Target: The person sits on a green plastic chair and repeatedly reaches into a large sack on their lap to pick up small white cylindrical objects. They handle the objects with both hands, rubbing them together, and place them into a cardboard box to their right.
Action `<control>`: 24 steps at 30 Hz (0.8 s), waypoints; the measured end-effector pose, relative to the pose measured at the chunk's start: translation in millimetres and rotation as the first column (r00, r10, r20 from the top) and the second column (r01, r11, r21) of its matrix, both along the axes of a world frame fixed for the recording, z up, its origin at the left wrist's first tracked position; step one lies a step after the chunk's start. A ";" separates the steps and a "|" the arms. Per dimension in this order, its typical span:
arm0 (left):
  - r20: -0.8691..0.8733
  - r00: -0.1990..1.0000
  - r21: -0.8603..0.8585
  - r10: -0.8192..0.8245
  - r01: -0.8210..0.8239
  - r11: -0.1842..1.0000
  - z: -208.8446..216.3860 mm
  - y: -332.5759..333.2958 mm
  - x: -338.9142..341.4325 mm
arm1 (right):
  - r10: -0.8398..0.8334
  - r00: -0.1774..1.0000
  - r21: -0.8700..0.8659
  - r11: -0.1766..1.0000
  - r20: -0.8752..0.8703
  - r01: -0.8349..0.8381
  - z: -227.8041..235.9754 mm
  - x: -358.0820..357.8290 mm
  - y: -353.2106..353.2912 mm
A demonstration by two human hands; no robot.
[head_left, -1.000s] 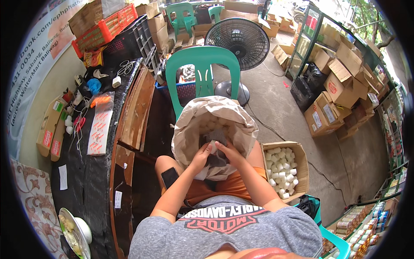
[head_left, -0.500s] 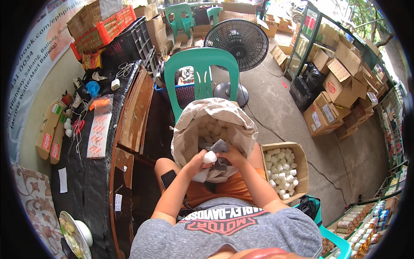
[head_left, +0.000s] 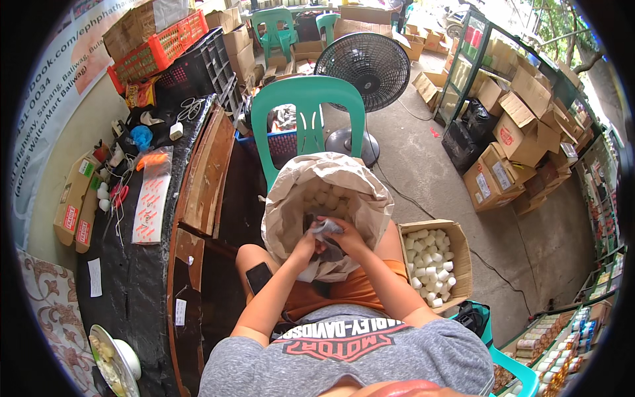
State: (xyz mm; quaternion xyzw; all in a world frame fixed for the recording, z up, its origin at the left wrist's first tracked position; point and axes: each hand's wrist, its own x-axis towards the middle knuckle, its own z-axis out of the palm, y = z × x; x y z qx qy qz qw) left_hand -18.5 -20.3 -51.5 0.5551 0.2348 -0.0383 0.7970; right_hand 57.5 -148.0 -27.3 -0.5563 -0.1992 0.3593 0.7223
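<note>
On my lap stands a large brown paper bag (head_left: 280,198), its mouth wide and crumpled. Rounded pale pieces (head_left: 324,193) lie deep inside it. Over the near side of the opening, my two hands meet around a grey cloth (head_left: 327,227). My right hand (head_left: 348,239) is closed on this cloth. My left hand (head_left: 307,247) is curled close beside it, its fingers partly hidden; whatever it grips is covered by the cloth and blurred. To the right of my leg, a cardboard box (head_left: 465,268) holds many white cylinder-like pieces (head_left: 430,259).
A green plastic chair (head_left: 357,122) and a black fan (head_left: 364,69) stand ahead. A black-covered table (head_left: 126,284) runs along my left. A phone (head_left: 257,276) rests on my left thigh. Cardboard boxes (head_left: 493,175) pile up at the right, and a cable (head_left: 413,198) crosses the floor.
The white piece that showed in my left hand is now out of sight. Both hands have shifted slightly farther into the bag mouth, and the cloth has moved left between them.
</note>
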 end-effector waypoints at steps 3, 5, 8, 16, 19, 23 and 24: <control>-0.013 0.993 0.173 -0.113 0.114 0.978 10.9 -4.5 -3.7 | -0.112 0.992 -0.095 0.990 -0.061 0.106 -4.5 4.4 -2.6; -0.050 0.991 0.163 -0.122 0.129 0.978 11.0 -3.6 -3.6 | -0.159 0.987 -0.141 0.978 -0.019 0.155 -2.0 5.4 -2.9; -0.046 0.997 0.094 -0.057 0.061 0.994 7.2 -3.3 -4.6 | -0.203 0.979 -0.142 0.968 0.032 0.205 -0.2 4.1 1.5; 0.046 0.995 -0.481 0.093 -0.059 0.875 3.4 14.4 -2.3 | -0.310 0.944 -0.140 0.936 0.116 0.324 -11.5 7.6 8.4; 0.070 0.988 -0.442 0.138 -0.093 0.892 9.2 17.9 -0.5 | -0.372 0.919 -0.123 0.914 0.129 0.387 -31.0 7.8 6.1; 0.008 0.994 -0.090 0.109 -0.108 0.990 -0.6 7.7 0.0 | -0.292 0.943 -0.039 0.956 -0.160 0.290 -13.0 6.6 1.9; -0.014 0.994 0.041 0.106 -0.105 0.994 -0.3 3.6 0.4 | -0.254 0.967 -0.056 0.966 -0.003 0.253 -13.6 4.0 2.3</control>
